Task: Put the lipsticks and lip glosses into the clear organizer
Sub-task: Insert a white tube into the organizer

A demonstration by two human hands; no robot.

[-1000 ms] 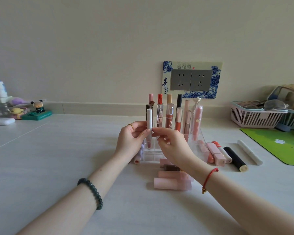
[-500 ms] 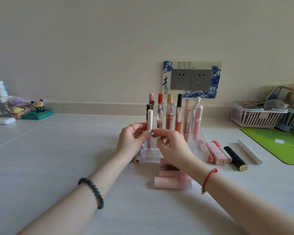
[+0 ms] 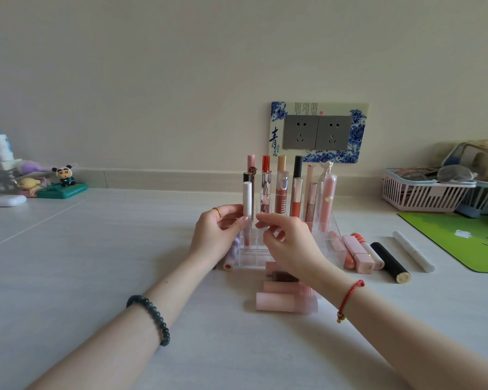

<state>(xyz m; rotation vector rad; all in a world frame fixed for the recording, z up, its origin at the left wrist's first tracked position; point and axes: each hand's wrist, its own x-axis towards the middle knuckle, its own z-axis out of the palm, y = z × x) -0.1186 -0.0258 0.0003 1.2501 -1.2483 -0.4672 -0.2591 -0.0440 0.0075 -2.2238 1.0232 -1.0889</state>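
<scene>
- The white-capped lip gloss (image 3: 247,198) stood in the front left slot of the clear organizer (image 3: 254,256) as before, pinched by the left hand (image 3: 213,237).
- The right hand (image 3: 290,246) had come just off it, loosely curled and holding nothing; the hands were close but apart.
- On the pale table (image 3: 96,263), loose tubes (image 3: 389,261) lay right of the right hand.
- Beyond the hands was a wall socket (image 3: 317,132); far right, a basket (image 3: 423,197).

Your left wrist wears 1 bracelet of round dark green beads (image 3: 152,316), and a thin gold ring (image 3: 217,211) sits on a finger of your left hand (image 3: 212,237). Your right wrist carries 1 red cord bracelet (image 3: 350,298) with a small gold charm (image 3: 340,316).
</scene>
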